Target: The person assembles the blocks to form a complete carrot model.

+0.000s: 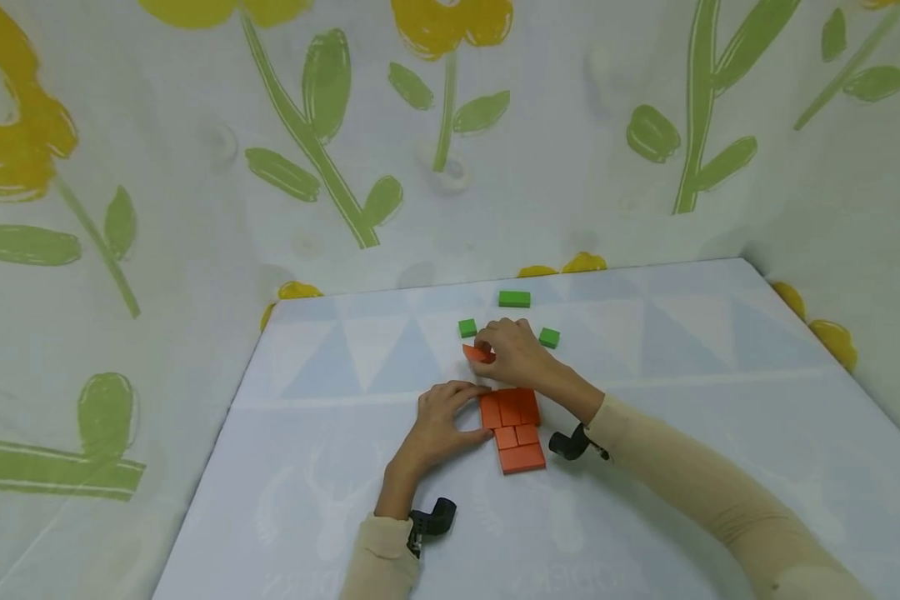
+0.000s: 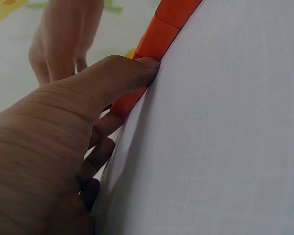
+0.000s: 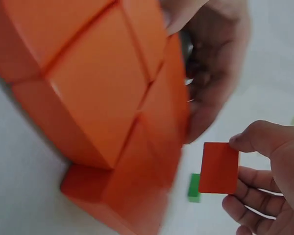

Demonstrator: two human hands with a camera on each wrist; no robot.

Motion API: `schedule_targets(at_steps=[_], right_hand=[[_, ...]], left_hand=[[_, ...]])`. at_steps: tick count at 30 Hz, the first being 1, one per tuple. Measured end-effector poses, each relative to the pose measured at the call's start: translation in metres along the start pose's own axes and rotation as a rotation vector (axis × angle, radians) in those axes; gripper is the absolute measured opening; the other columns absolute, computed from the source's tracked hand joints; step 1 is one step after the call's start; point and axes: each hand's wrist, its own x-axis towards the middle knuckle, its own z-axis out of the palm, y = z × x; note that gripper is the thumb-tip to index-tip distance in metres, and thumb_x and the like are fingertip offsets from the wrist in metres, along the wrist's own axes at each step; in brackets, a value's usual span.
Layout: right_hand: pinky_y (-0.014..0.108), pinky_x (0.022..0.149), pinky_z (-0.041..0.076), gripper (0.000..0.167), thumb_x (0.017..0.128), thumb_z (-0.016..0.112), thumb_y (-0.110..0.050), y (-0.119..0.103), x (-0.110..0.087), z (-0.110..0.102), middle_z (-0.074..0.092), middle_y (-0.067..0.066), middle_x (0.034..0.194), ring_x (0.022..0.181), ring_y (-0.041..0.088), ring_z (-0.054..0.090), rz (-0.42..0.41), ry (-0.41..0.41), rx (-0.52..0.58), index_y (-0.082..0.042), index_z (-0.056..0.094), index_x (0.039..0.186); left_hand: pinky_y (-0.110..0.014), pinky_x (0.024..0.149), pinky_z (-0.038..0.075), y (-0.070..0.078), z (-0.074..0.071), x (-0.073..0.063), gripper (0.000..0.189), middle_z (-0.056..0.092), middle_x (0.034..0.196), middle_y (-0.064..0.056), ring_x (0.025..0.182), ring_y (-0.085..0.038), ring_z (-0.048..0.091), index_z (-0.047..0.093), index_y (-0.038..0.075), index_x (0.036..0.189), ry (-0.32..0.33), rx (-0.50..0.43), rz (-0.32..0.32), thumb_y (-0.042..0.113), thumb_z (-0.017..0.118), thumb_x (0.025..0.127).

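Orange wooden blocks (image 1: 521,457) lie joined in a flat group on the table, wider at the far end. My left hand (image 1: 444,421) is at the group's left side, thumb and index finger at either end of the far-left block (image 1: 490,411). In the left wrist view, the thumb (image 2: 132,73) presses against the orange side. Beyond the group, my right hand (image 1: 516,350) pinches another orange block (image 3: 219,168) between thumb and fingers, raised above the table. In the head view that block is partly hidden by the fingers.
Small green blocks lie farther back: a longer one (image 1: 514,298), a small one on the left (image 1: 467,327) and one on the right (image 1: 549,337). The pale patterned table (image 1: 330,467) meets flower-printed cloth (image 1: 195,217) behind and at the sides.
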Motion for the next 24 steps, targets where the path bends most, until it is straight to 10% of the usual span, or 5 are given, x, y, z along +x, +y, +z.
schedule_targets(at_steps=[24], right_hand=[[0.039, 0.09, 0.037, 0.021, 0.083, 0.08, -0.025, -0.015, -0.138, -0.04, 0.061, -0.012, 0.095, 0.092, 0.009, 0.055, -0.307, 0.131, 0.155, -0.018, 0.07, 0.1]], left_hand=[[-0.052, 0.107, 0.024, 0.001, 0.005, -0.001, 0.056, 0.054, 0.134, 0.004, 0.128, -0.023, 0.043, 0.059, 0.03, 0.137, 0.013, -0.025, -0.02, 0.041, 0.077, 0.085]])
